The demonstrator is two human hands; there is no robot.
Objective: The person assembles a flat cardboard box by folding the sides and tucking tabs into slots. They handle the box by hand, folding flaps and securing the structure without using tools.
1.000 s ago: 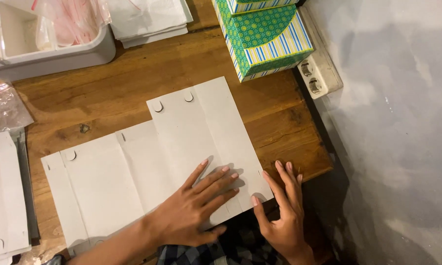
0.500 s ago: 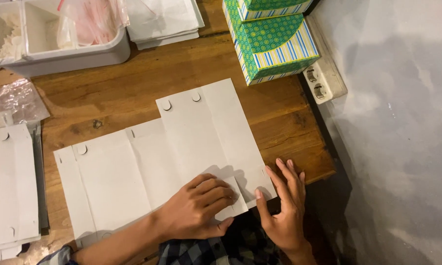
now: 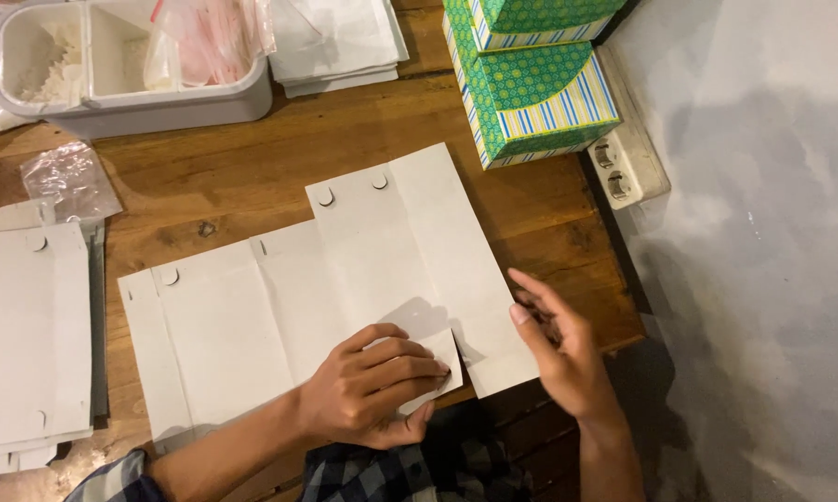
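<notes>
Brown wooden tabletop carries flat white die-cut cardboard sheet, long axis running L-R. Left hand presses its near edge, fingers curled, nothing clasped. Right hand open, just right of sheet.

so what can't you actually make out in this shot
- Head view: the near edge of the flat white cardboard box blank is hidden under the left hand.
- The right hand is motion-blurred, so whether its fingertips touch the blank cannot be told.
- The white tray is cut off by the top edge; its pale contents are too small to name.
- The stack of white blanks runs off the left edge.
</notes>
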